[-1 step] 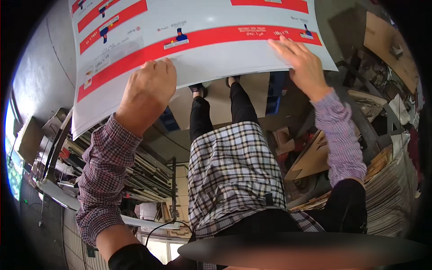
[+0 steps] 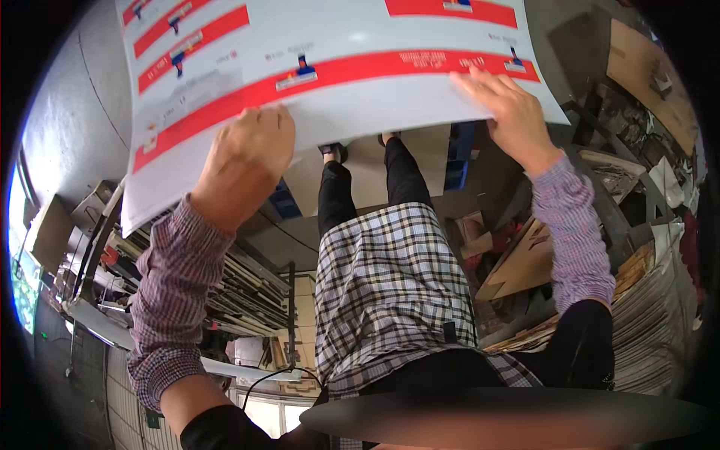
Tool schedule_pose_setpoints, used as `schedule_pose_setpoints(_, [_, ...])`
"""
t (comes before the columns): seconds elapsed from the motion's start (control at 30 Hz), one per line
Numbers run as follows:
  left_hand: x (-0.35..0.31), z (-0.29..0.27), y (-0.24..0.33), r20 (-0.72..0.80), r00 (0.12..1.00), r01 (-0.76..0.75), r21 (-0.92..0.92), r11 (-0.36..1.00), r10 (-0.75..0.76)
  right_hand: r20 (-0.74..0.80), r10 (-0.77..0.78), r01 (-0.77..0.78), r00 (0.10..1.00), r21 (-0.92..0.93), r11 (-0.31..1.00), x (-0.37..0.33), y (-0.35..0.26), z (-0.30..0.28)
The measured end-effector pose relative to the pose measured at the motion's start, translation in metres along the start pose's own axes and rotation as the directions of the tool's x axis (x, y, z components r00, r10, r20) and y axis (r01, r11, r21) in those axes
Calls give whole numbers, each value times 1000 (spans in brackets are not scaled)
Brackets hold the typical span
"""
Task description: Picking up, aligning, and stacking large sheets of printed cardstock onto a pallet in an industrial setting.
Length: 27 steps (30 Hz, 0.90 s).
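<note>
A large glossy white sheet (image 2: 352, 101) printed with red bands and small blue figures spans the top of the view, its near edge toward me. My left hand (image 2: 253, 142) is closed over that edge left of the middle, its fingers curled on the sheet. Farther right, my right hand (image 2: 514, 112) holds the same edge. Its fingers reach across the upper face, slightly blurred, and its thumb is out of sight. The sheet's far end runs out of view, and its left corner hangs down beside my left forearm.
Under the sheet, my feet stand by a brown board (image 2: 409, 161) with blue crate-like parts (image 2: 457, 157) beside it. A rack of thin boards (image 2: 247, 292) is at the left. Stacked cardboard (image 2: 645, 322), a loose cardboard piece (image 2: 517, 262) and scraps lie at the right.
Both hands and the sheet have shifted slightly to the right and a little nearer to me. The hold on the sheet looks the same.
</note>
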<state>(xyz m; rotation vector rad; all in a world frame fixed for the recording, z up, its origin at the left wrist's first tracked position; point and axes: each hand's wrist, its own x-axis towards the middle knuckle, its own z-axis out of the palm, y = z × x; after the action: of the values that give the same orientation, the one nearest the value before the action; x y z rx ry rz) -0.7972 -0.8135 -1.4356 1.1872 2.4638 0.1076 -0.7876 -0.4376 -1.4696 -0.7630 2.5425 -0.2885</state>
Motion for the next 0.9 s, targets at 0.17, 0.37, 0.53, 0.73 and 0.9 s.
schedule_pose_setpoints(0.17, [-21,-32,-15,207,977,31,-414,910,61,529,-203,-157,824,557,816,25,6,-74])
schedule_pose_setpoints(0.37, [-5,5,-54,-343,681,662,-90,744,-647,52,41,-36,998,-84,996,82,64,-92])
schedule_pose_setpoints(0.53, [14,128,-109,-298,588,643,-393,658,-752,-480,107,-184,871,-117,976,104,16,12])
schedule_pose_setpoints(0.73, [35,153,-81,-281,592,681,-328,655,-756,-360,225,-258,905,-46,965,82,48,99])
schedule_pose_setpoints(0.9, [-79,127,-153,-365,337,865,-244,438,-868,-335,251,-263,908,11,965,70,47,89])
